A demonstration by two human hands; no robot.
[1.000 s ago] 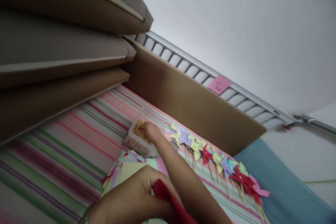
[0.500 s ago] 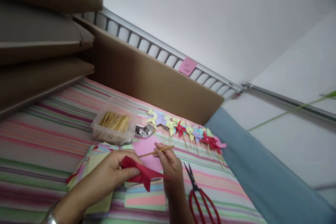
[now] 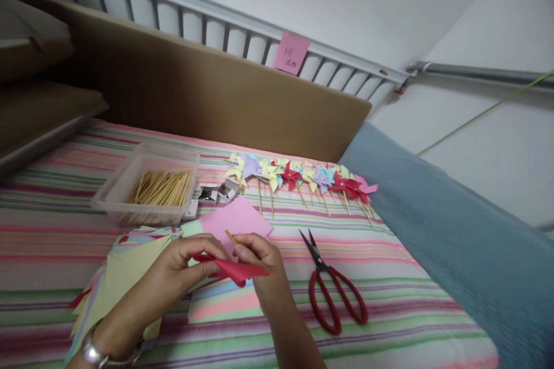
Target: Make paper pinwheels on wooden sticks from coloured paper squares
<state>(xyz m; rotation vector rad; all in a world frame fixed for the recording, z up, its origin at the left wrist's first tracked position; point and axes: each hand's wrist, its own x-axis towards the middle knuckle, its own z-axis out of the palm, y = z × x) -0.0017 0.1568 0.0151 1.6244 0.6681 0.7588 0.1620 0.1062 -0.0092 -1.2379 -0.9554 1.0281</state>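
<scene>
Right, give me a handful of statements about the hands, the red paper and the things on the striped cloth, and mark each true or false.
1. The left hand pinches a folded red paper piece. True.
2. The right hand holds the red scissors. False: the scissors lie on the striped cloth to its right, and it holds a thin wooden stick.
3. The clear plastic box contains wooden sticks. True.
4. The finished pinwheels are stacked inside the box. False: they lie in a row on the cloth near the cardboard panel.
5. A pink note sticks to the white rail. True.
</scene>
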